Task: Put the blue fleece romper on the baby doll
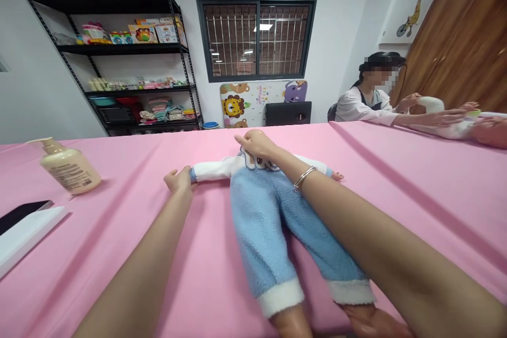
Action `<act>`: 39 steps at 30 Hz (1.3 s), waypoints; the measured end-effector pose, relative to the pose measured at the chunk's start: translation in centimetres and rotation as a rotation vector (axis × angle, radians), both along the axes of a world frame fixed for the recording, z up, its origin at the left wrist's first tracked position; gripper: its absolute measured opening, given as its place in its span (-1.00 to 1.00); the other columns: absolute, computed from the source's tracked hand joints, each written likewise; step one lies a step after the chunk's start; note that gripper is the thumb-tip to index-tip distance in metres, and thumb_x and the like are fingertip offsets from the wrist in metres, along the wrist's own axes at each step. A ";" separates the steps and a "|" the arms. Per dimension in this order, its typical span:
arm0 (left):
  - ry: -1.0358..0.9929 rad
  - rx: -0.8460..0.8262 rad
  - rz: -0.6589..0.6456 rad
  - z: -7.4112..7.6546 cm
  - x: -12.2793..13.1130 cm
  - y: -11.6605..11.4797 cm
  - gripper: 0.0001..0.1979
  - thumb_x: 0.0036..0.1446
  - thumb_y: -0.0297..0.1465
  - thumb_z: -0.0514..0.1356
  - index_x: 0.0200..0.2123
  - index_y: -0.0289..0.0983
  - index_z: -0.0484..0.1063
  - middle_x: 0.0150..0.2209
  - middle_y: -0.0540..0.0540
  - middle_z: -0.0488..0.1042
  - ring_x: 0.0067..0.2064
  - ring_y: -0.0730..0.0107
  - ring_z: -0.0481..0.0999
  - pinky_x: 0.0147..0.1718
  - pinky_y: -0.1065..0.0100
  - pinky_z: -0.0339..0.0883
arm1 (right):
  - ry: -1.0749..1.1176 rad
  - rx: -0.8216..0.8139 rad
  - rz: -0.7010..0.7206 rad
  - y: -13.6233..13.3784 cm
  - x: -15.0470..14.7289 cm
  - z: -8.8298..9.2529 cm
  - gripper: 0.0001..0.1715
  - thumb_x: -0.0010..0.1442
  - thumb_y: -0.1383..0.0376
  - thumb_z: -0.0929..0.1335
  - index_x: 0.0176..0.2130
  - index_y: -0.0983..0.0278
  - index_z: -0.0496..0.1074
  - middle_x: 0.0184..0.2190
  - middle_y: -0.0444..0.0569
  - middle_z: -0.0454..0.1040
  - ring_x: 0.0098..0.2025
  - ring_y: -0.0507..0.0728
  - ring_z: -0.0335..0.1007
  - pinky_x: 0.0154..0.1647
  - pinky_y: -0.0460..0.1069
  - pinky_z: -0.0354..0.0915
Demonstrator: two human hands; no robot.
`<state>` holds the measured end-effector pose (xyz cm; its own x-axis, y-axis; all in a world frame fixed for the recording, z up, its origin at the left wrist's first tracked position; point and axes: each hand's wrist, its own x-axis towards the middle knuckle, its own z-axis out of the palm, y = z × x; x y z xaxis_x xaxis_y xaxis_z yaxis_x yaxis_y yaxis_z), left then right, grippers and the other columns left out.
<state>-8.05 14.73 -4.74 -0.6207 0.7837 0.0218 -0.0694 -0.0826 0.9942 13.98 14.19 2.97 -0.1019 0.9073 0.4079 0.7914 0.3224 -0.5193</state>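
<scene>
A baby doll [261,206] in a fleecy blue-and-white suit lies on its back on the pink table [396,195], feet toward me. My left hand [179,180] is closed on the cuff of the doll's outstretched sleeve [209,170]. My right hand [256,145], with a silver bracelet on its wrist, pinches the suit at the collar by the doll's head. The doll's head is mostly hidden behind that hand. Its other arm reaches out to the right, a small hand [338,175] showing.
A beige pump bottle [69,166] stands at left, with a white box [27,237] and a dark phone [21,214] nearer the left edge. Another person [372,100] sits at far right handling another doll [455,124]. Black shelves [119,58] line the back wall.
</scene>
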 end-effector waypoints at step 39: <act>1.264 0.627 -0.941 5.7 16.5 -7.3 -0.86 0.11 -0.52 0.04 -0.30 -0.30 0.38 -0.28 -0.07 0.47 -0.22 0.38 0.43 -0.19 0.38 0.30 | 1.058 -0.401 0.309 -5.6 12.1 -8.6 -0.59 -0.18 0.07 0.44 -0.46 0.29 0.29 -0.52 -0.15 0.31 -0.47 0.00 0.19 -0.42 -0.08 0.15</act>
<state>8.47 7.46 0.96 0.6677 0.5228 0.5300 0.4324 -0.8519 0.2955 26.09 8.55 -5.60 -0.1222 0.9862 0.1115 -0.1790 0.0886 -0.9799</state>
